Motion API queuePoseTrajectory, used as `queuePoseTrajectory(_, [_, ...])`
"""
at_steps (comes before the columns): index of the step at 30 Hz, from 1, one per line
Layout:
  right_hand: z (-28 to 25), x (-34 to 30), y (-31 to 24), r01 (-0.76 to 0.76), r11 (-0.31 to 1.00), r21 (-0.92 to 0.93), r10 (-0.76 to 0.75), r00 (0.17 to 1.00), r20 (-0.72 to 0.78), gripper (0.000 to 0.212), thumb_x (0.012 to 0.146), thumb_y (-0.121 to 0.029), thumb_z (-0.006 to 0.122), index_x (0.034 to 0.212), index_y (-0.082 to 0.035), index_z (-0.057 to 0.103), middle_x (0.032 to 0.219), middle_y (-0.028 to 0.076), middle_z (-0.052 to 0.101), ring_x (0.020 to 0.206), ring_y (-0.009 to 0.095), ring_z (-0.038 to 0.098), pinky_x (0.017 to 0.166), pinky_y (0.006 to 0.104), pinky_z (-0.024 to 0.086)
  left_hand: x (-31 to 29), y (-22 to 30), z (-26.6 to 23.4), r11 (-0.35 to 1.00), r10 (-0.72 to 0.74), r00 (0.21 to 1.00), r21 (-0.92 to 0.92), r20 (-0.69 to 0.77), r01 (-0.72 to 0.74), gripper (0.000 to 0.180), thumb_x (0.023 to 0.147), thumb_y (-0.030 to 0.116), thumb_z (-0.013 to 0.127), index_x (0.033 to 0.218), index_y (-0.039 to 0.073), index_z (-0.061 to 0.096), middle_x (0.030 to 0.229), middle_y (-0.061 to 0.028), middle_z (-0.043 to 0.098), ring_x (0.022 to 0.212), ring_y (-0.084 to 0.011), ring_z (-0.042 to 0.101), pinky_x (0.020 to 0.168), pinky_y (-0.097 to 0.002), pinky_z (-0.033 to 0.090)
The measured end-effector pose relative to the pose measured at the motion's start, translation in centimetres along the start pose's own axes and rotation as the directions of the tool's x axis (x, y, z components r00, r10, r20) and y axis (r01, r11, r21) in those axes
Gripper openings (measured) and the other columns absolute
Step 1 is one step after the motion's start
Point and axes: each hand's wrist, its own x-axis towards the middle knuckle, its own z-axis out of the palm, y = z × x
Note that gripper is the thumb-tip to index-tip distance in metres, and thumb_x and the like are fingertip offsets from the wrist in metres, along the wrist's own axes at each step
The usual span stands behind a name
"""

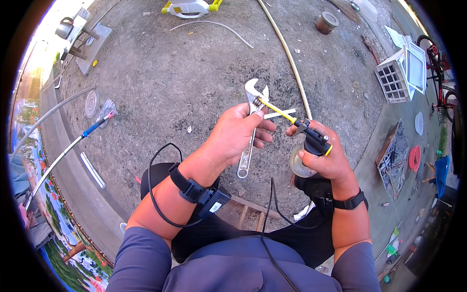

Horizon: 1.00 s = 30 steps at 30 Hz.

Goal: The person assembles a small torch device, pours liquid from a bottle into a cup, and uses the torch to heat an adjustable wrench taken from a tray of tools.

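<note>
A silver adjustable wrench (247, 152) stands upright in my left hand (238, 131), its open jaw upward and its handle hanging below the fingers. My right hand (327, 153) is wrapped round a pump oiler (317, 142) with a black head, a metal lever and a clear round reservoir (300, 163). The oiler's long yellow spout (277, 111) slants up to the left, and its tip meets the wrench at the adjusting screw (257, 101). Behind the spout shows a thin white strip (280, 114); whether my left fingers touch it I cannot tell.
Dark cables run from the bands on my wrists. A pale hose (287, 46) crosses the ground ahead. White crates (395, 80) and a red basin (414, 158) lie to the right. On the left are a blue-sleeved pole (90, 130) and a low table (78, 41).
</note>
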Motion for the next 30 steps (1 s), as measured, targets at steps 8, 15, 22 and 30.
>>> queuePoseTrajectory(8, [0.0, 0.2, -0.1, 0.009, 0.999, -0.037, -0.009, 1.0, 0.005, 0.069, 0.075, 0.01, 0.066, 0.136, -0.019, 0.05, 0.118, 0.014, 0.062, 0.11, 0.024, 0.061, 0.093, 0.0371, 0.047, 0.1, 0.0, 0.0, 1.0, -0.001, 1.0, 0.003, -0.002, 0.001, 0.025, 0.099, 0.025, 0.058, 0.11, 0.002, 0.057, 0.094, -0.0119, 0.068, 0.074, -0.0153, 0.065, 0.062, -0.0273, 0.05])
queuePoseTrajectory(15, [0.1, 0.3, -0.1, 0.028, 0.999, -0.025, -0.028, 1.0, 0.013, 0.07, 0.075, 0.012, 0.065, 0.136, -0.019, 0.05, 0.118, 0.014, 0.061, 0.111, 0.026, 0.061, 0.093, 0.0391, 0.048, 0.2, 0.0, 0.0, 1.0, -0.005, 1.0, 0.019, -0.002, 0.005, 0.025, 0.1, 0.025, 0.057, 0.111, 0.002, 0.057, 0.094, -0.0118, 0.068, 0.075, -0.0154, 0.065, 0.061, -0.0268, 0.051])
queuePoseTrajectory(22, [0.1, 0.3, -0.1, 0.021, 1.0, -0.006, -0.021, 1.0, 0.012, 0.069, 0.075, 0.012, 0.065, 0.135, -0.018, 0.05, 0.117, 0.013, 0.061, 0.111, 0.025, 0.061, 0.093, 0.0389, 0.048, 0.2, 0.0, 0.2, 1.0, -0.013, 1.0, 0.029, 0.001, 0.013, 0.024, 0.103, 0.023, 0.051, 0.111, 0.0, 0.054, 0.094, -0.0122, 0.067, 0.074, -0.0168, 0.066, 0.06, -0.028, 0.051])
queuePoseTrajectory(30, [0.5, 0.5, -1.1, -0.154, 0.986, 0.058, 0.157, 0.986, -0.048, 0.05, 0.076, 0.008, 0.066, 0.123, -0.006, 0.055, 0.113, 0.012, 0.062, 0.106, 0.02, 0.061, 0.091, 0.0352, 0.047, 0.4, -0.1, 0.0, 1.0, -0.01, 1.0, 0.003, -0.009, 0.01, 0.024, 0.1, 0.024, 0.056, 0.111, 0.002, 0.057, 0.093, -0.0119, 0.068, 0.074, -0.0155, 0.066, 0.06, -0.0266, 0.05])
